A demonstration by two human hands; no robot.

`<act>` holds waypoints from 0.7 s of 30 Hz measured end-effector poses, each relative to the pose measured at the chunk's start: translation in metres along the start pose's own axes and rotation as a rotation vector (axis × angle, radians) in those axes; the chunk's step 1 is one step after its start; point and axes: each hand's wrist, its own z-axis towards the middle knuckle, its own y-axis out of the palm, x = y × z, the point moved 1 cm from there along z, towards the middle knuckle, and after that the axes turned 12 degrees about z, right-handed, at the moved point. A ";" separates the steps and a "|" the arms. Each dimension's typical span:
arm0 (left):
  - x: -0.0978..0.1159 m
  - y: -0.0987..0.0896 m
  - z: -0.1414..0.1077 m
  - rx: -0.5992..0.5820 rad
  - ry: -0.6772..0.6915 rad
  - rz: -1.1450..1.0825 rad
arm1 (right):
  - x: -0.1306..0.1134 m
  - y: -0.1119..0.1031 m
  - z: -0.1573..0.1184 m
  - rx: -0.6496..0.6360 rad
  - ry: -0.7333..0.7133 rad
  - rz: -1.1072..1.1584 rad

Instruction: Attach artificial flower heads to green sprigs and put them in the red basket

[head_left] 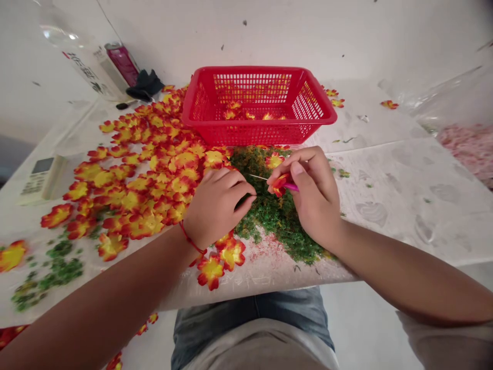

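My right hand (pixel 314 192) is closed around a magenta-handled needle tool (pixel 291 187). Its thin pale shaft points left, and a red-and-yellow artificial flower (pixel 279 186) sits at the fingertips by the handle. To the left, my left hand (pixel 221 203) is held palm down with thumb and forefinger brought together; whatever lies between them is hidden. Beneath both hands spreads a heap of small green plastic sprigs (pixel 283 218). A large pile of red-and-yellow fabric petals (pixel 154 174) lies beside and beyond my left hand, some of them close to its fingers.
Behind the hands stands a red plastic basket (pixel 260 134) with several flowers inside. At the left are a remote-like device (pixel 42 180), a clear bottle (pixel 92 72) and a purple can (pixel 122 62). A clear bag of pink pieces (pixel 468 149) lies right.
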 end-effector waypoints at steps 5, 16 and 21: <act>0.002 0.002 0.002 -0.023 -0.015 0.036 | -0.002 0.001 0.000 0.010 -0.014 -0.012; 0.000 -0.005 0.000 0.142 -0.443 -0.573 | -0.009 0.001 -0.007 -0.076 -0.061 0.001; 0.000 -0.008 0.001 0.101 -0.462 -0.621 | -0.009 0.000 -0.012 -0.116 -0.074 -0.058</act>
